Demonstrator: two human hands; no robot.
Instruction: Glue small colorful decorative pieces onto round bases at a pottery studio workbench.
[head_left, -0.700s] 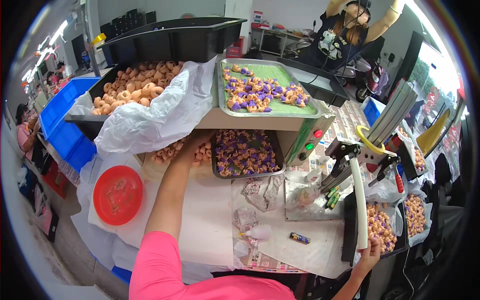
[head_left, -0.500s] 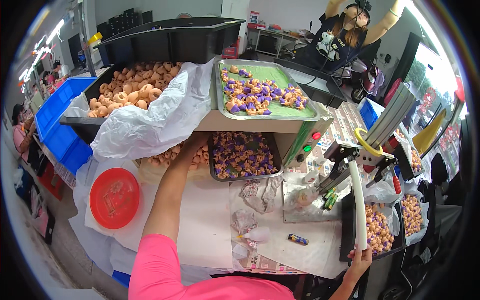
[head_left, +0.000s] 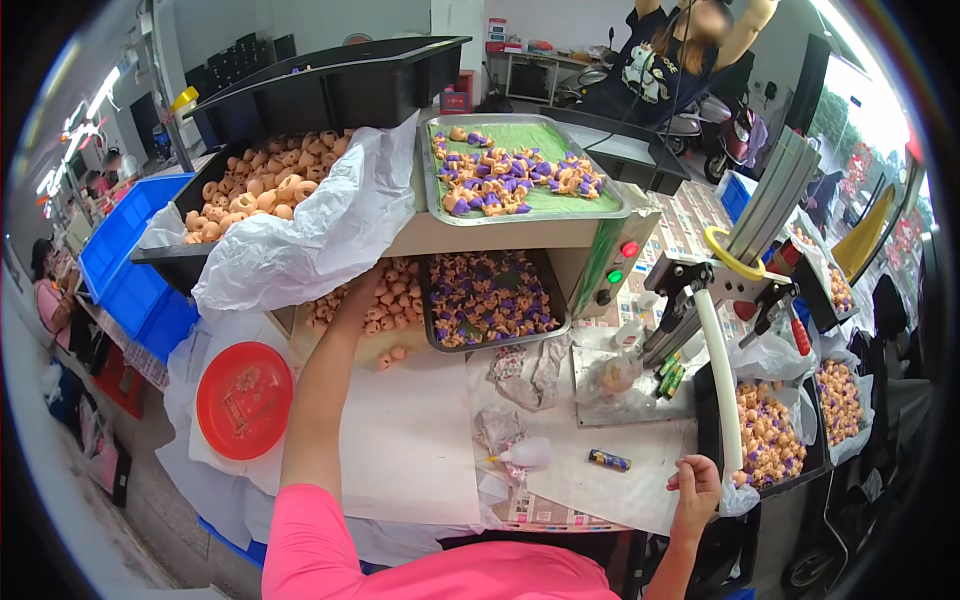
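Note:
My left hand (head_left: 364, 288) reaches under the shelf into a heap of round, hollow, skin-coloured plastic pieces (head_left: 402, 297). Its fingers are hidden by the shelf edge and the pieces. Right of that heap, a dark tray (head_left: 562, 325) holds many small purple and skin-coloured parts. My right hand (head_left: 697, 492) is raised above the table's front right, its fingers curled in toward the thumb; whatever they may hold is too small to make out. Beside it, apart from the fingers, hangs the lower end of a curved, pale tube-like handle (head_left: 722, 385) on a bench press (head_left: 690, 300).
A red basin (head_left: 212, 420) sits at left on white sheeting. On top of the shelf are a metal tray (head_left: 440, 200) of purple parts and a black bin (head_left: 160, 262). A squeeze bottle (head_left: 525, 453) and a battery-like cylinder (head_left: 609, 460) lie in front. A person stands at the back.
My right hand has let go of the pale handle and moved slightly left and up. My left arm has drawn back a little, and a few round pieces now lie at the heap's front.

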